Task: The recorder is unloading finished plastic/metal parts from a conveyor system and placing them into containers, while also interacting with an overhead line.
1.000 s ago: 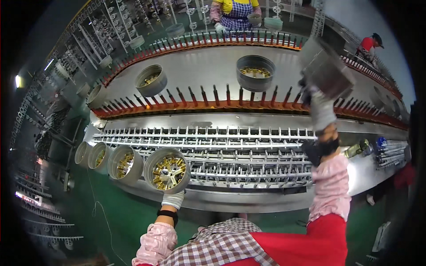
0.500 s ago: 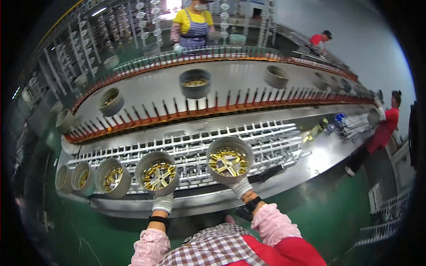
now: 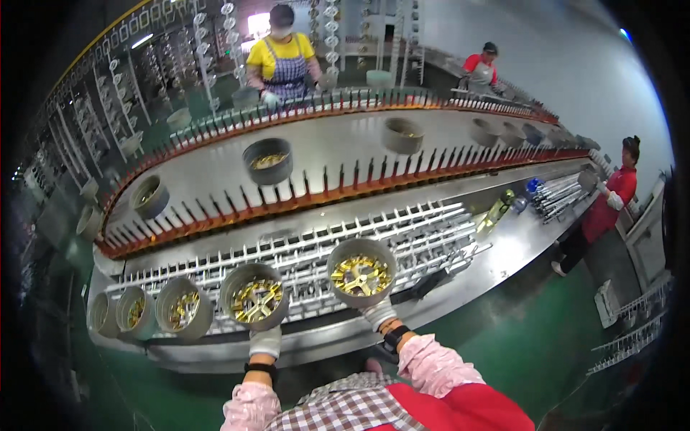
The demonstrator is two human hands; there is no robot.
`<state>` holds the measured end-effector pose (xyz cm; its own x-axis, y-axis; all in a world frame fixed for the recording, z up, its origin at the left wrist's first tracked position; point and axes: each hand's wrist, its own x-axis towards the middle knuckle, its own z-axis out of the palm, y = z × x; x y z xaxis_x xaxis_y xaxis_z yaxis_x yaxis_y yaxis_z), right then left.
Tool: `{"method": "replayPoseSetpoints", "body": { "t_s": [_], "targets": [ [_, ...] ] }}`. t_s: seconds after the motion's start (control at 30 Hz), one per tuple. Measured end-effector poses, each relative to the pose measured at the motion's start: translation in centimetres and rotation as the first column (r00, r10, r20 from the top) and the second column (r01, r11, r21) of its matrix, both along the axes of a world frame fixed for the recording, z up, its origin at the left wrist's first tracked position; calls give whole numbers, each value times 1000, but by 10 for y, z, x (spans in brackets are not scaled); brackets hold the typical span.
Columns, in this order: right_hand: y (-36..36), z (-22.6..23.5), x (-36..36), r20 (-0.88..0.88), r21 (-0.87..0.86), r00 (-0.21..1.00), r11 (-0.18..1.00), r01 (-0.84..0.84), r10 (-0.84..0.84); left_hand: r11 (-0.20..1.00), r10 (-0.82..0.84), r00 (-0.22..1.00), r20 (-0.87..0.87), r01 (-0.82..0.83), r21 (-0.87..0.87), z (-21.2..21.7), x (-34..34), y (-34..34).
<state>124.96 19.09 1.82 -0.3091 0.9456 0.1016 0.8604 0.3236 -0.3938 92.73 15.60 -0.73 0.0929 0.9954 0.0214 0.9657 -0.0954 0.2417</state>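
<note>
My left hand [image 3: 266, 340], in a white glove, is at the near wall of a round grey bowl [image 3: 226, 302] with gold-coloured metal pieces and a cross-shaped piece in it. Its fingers are mostly hidden under the bowl. To the right, my gloved right hand [image 3: 377, 314] grips a second grey bowl [image 3: 389, 262] from its near underside. This one also has gold pieces and a cross-shaped piece inside. Both bowls are upright, over the near side of white metal racks [image 3: 309, 244] lying on the steel table.
More grey bowls [image 3: 185, 309] stand in a row at left. Behind the racks runs an orange-based conveyor with upright pins [image 3: 341, 183]; bowls, one a dark bowl [image 3: 267, 161], sit beyond it. A green bottle [image 3: 496, 210] lies at right. Several co-workers, including a person in red [image 3: 611, 190], stand around.
My view has shifted, so the conveyor and its far bowls appear further left. The right-hand bowl looks slightly smaller and nearer the left-hand one. Both hands stay at their bowls.
</note>
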Motion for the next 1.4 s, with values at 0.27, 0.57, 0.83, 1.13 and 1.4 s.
{"method": "replayPoseSetpoints", "body": {
  "t_s": [0.27,0.57,0.83,1.13,1.4],
  "targets": [
    [6,-9,-1,-5,18,1000,1000,-4,5,973,-76,919,-387,-17,-231,-22,-6,16],
    [13,-30,3,-54,30,997,998,-52,54,978,16,911,-412,70,195,-66,-22,22],
    [-16,38,53,-539,-525,835,819,-233,-109,983,115,959,-258,-148,-110,11,19,10],
    [54,150,249,-704,-316,661,948,36,-259,927,253,949,-190,-294,-234,50,59,-6],
    [204,139,416,-586,-104,606,791,603,-539,853,426,892,-149,-451,-262,41,78,-10]
  ]
}}
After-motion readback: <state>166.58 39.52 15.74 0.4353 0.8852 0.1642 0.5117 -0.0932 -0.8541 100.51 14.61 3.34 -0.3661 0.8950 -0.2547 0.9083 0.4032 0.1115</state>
